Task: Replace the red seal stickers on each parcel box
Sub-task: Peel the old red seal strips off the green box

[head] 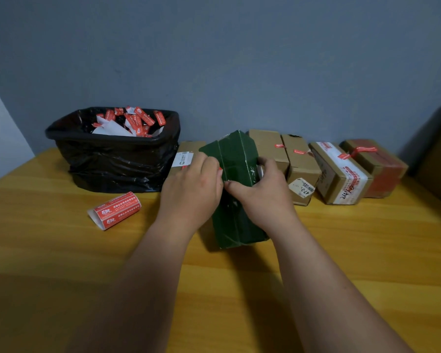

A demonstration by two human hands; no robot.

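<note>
Both hands' grip curled on green box (pixel 236 174): left hand (pixel 191 189), right hand (pixel 259 197).

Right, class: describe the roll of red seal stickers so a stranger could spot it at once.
Start at the black-lined bin on the wooden table. Just in front of it lies the sticker roll, on its side. It alone is a red-and-white printed cylinder; everything else nearby is a box.

Both hands hold a dark green parcel box (pixel 236 189) on the wooden table (pixel 341 250). The left hand (pixel 191 189) rests on its left side, fingers curled by a red sticker (pixel 220 169); the right hand (pixel 262 192) grips its right edge. A black-lined bin (pixel 112 159), a sticker roll (pixel 116 210) and brown boxes (pixel 301 169) sit behind.
</note>
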